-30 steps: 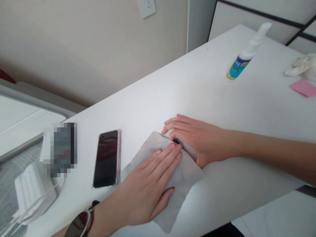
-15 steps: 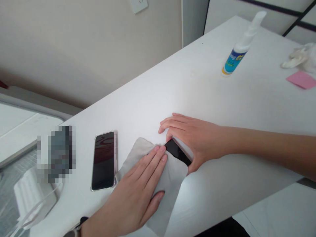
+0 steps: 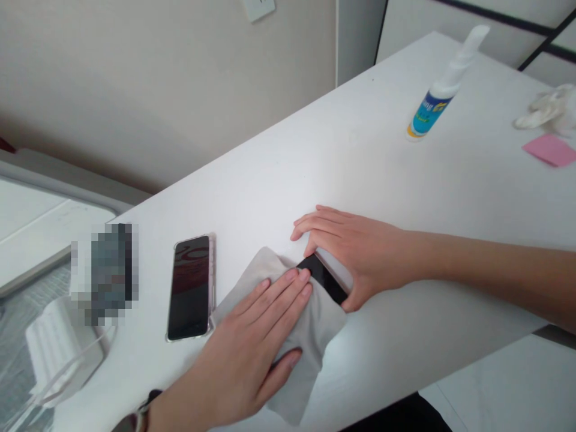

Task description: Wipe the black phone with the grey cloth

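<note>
Grey cloth (image 3: 310, 324) is being pressed flat by spread left hand (image 3: 252, 354); dark phone (image 3: 324, 277) is being pinned steady by right hand (image 3: 355, 252).

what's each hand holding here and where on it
The right hand steadies a dark phone by its far end and edges. The left hand presses a grey cloth flat over it, palm down.

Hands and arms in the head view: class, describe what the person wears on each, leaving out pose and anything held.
Both hands are bare, with no gloves or rings visible. The right hand leads into an uncovered forearm with no sleeve in view. The left hand has a dark band at the wrist, partly cut off by the frame edge; what kind cannot be told. Nails look short and unpainted.
</note>
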Demonstrator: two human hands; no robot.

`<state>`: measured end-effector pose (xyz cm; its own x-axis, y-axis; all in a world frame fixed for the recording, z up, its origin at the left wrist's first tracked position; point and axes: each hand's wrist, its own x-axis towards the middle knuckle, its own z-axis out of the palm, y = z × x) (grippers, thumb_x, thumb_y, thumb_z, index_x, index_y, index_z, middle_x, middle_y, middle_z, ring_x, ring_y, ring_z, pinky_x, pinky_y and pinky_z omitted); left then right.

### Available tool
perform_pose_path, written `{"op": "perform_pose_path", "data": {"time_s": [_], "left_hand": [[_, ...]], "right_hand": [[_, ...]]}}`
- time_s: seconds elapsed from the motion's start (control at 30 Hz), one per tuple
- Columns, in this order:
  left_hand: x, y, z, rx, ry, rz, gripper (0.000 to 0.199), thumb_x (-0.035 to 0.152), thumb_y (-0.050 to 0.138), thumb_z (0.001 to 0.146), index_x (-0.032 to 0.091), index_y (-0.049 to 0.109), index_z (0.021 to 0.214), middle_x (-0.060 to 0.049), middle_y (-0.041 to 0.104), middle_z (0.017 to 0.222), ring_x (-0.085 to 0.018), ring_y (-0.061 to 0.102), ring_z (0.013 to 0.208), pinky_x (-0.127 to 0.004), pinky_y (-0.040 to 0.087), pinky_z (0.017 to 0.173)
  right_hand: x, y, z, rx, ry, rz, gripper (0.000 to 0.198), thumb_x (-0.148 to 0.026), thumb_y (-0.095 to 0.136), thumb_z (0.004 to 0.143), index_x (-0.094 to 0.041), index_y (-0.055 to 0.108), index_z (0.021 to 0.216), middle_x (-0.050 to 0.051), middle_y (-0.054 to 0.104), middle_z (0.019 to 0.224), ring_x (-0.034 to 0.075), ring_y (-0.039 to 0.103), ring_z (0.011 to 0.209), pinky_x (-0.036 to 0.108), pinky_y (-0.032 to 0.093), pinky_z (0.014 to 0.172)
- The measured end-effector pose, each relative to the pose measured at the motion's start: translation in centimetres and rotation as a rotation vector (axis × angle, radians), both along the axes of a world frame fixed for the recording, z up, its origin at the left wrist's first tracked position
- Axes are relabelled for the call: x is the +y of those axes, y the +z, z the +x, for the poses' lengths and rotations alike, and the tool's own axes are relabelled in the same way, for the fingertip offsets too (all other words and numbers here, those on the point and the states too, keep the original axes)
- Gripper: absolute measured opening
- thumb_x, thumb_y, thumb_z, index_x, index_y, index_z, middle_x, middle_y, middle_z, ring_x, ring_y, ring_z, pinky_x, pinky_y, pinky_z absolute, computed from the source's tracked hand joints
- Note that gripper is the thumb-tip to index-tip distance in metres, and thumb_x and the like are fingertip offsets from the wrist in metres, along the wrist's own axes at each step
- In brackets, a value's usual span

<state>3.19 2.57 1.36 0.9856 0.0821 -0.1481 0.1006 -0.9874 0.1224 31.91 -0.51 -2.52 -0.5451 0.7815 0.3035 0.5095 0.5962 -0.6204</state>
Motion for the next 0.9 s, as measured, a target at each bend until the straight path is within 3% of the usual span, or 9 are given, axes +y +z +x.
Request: {"op": "perform_pose_path", "data": {"time_s": [0.1, 0.17, 0.3, 0.37, 0.47, 0.6, 0.73, 0.8, 0.9], "left_hand": [[-1.1, 0.5, -2.7, 0.049, -0.015, 0.058, 0.075, 0.026, 0.055, 0.096, 0.006, 0.027, 0.163, -0.012, 0.027, 0.171, -0.026, 0.016, 0.161, -0.039, 0.004, 0.132], [-1.3, 0.7, -2.7, 0.055, -0.039, 0.06, 0.072, 0.027, 0.055, 0.096, 0.008, 0.032, 0.161, -0.01, 0.03, 0.171, -0.025, 0.019, 0.16, -0.038, 0.004, 0.132], [0.0, 0.2, 2.0, 0.016, -0.101, -0.039, 0.069, 0.031, 0.049, 0.101, 0.012, 0.027, 0.163, -0.008, 0.03, 0.171, -0.023, 0.023, 0.159, -0.038, 0.016, 0.131], [1.0, -0.1, 4.8, -0.018, -0.106, -0.104, 0.065, 0.037, 0.046, 0.104, 0.013, 0.028, 0.162, -0.009, 0.036, 0.168, -0.023, 0.027, 0.158, -0.04, 0.021, 0.131], [1.7, -0.4, 6.2, -0.044, -0.114, -0.14, 0.064, 0.039, 0.045, 0.105, 0.011, 0.031, 0.161, -0.012, 0.042, 0.165, -0.023, 0.031, 0.156, -0.041, 0.023, 0.13], [0.5, 0.1, 1.8, 0.02, -0.114, -0.024, 0.068, 0.028, 0.05, 0.101, 0.013, 0.027, 0.163, -0.008, 0.03, 0.171, -0.023, 0.022, 0.16, -0.038, 0.01, 0.132], [-0.8, 1.0, -2.0, 0.053, -0.139, 0.051, 0.068, 0.018, 0.05, 0.096, 0.014, 0.032, 0.162, -0.005, 0.031, 0.17, -0.02, 0.018, 0.161, -0.038, 0.001, 0.132], [-0.7, 0.8, -1.0, 0.063, -0.15, 0.032, 0.068, 0.019, 0.049, 0.096, 0.015, 0.031, 0.162, -0.005, 0.03, 0.171, -0.02, 0.018, 0.161, -0.038, 0.003, 0.133], [0.2, 0.1, 3.2, 0.021, -0.177, -0.028, 0.065, 0.028, 0.047, 0.101, 0.012, 0.03, 0.162, -0.008, 0.03, 0.171, -0.022, 0.022, 0.16, -0.038, 0.011, 0.132]], "right_hand": [[0.1, 0.1, -0.1, 0.001, -0.002, -0.004, 0.073, -0.056, 0.093, 0.06, -0.016, 0.056, 0.11, 0.022, 0.059, 0.136, 0.035, 0.051, 0.133, 0.052, 0.03, 0.12], [0.1, 0.3, -0.1, -0.001, 0.008, -0.008, 0.072, -0.055, 0.093, 0.061, -0.017, 0.056, 0.11, 0.021, 0.059, 0.136, 0.035, 0.051, 0.133, 0.053, 0.03, 0.119], [-0.1, 0.4, 0.1, -0.03, 0.024, -0.025, 0.06, -0.033, 0.086, 0.065, -0.019, 0.053, 0.113, 0.018, 0.059, 0.135, 0.035, 0.051, 0.133, 0.056, 0.028, 0.12], [-0.1, 0.4, 0.2, -0.046, 0.044, -0.012, 0.055, -0.016, 0.074, 0.067, -0.019, 0.051, 0.117, 0.017, 0.058, 0.136, 0.033, 0.051, 0.133, 0.055, 0.029, 0.119], [-0.1, 0.3, 0.4, -0.06, 0.06, 0.014, 0.056, -0.006, 0.061, 0.068, -0.019, 0.049, 0.121, 0.018, 0.058, 0.135, 0.031, 0.052, 0.131, 0.053, 0.033, 0.116], [-0.1, 0.4, 0.2, -0.025, 0.055, 0.012, 0.054, -0.032, 0.081, 0.07, -0.018, 0.051, 0.113, 0.018, 0.061, 0.129, 0.034, 0.054, 0.126, 0.051, 0.036, 0.113], [0.1, 0.6, 0.0, -0.014, 0.051, 0.022, 0.061, -0.049, 0.086, 0.071, -0.017, 0.052, 0.111, 0.02, 0.061, 0.129, 0.033, 0.055, 0.124, 0.049, 0.036, 0.114], [0.1, 0.7, 0.1, -0.014, 0.055, 0.014, 0.058, -0.046, 0.085, 0.072, -0.018, 0.052, 0.111, 0.019, 0.061, 0.129, 0.033, 0.055, 0.124, 0.049, 0.037, 0.113], [0.0, 0.8, 0.2, -0.045, 0.061, 0.0, 0.054, -0.032, 0.081, 0.07, -0.019, 0.051, 0.113, 0.017, 0.06, 0.13, 0.034, 0.055, 0.124, 0.05, 0.037, 0.112]]}}
